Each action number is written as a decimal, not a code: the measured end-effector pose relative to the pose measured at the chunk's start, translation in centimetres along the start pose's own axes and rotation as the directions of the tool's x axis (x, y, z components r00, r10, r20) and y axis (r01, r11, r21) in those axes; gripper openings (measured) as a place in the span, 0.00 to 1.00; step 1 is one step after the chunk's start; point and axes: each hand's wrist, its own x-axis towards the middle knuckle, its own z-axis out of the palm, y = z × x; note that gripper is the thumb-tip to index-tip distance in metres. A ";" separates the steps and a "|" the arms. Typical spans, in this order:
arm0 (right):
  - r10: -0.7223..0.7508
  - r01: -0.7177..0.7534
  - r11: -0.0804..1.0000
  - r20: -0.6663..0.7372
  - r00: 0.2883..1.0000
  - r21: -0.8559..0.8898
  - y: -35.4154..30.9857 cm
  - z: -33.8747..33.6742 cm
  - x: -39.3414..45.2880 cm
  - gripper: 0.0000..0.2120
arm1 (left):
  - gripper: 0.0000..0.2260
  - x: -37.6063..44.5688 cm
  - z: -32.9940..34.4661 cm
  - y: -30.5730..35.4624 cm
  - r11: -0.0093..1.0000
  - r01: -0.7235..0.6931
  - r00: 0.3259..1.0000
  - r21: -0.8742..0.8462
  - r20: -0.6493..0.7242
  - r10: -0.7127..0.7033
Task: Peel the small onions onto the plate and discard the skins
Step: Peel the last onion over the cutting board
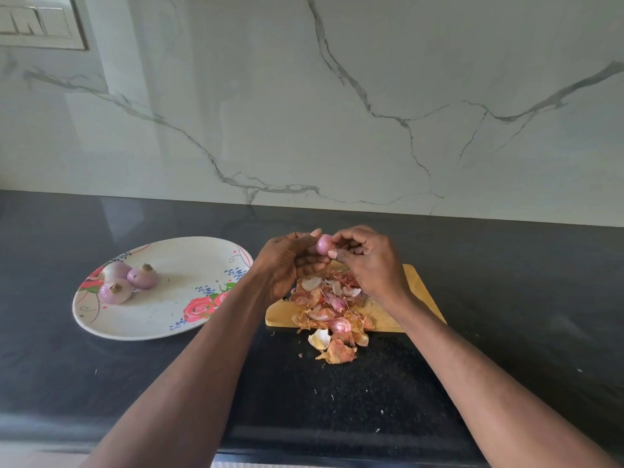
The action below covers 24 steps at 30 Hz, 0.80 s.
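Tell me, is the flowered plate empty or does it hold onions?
Not empty: the plate holds three small onions clustered near its left side; the rest is bare.

Four small onions — three on one plate (158,319), one in hand — one cutting board (418,282), two hands.

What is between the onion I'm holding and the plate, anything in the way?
Nothing visible blocks it. The onion is held above the cutting board, between the left hand and right hand. The plate lies to the left on the counter, its near half bare, with three onions at its left side.
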 end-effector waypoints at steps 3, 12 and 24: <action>-0.024 0.023 0.998 -0.008 1.000 -0.061 0.1 0.1 0.1 0.09 | 0.09 0.0 0.1 -0.1 1.000 -0.004 1.000 0.026 -0.006 0.004; -0.091 0.090 0.992 -0.009 0.996 -0.090 -0.1 0.3 -0.5 0.07 | 0.10 -0.2 0.3 -0.1 0.999 -0.005 0.999 0.048 -0.054 0.007; 0.000 -0.001 0.998 -0.017 1.000 -0.063 -0.7 0.3 -0.5 0.10 | 0.07 -0.3 0.3 0.0 1.000 -0.001 0.997 0.008 -0.081 0.002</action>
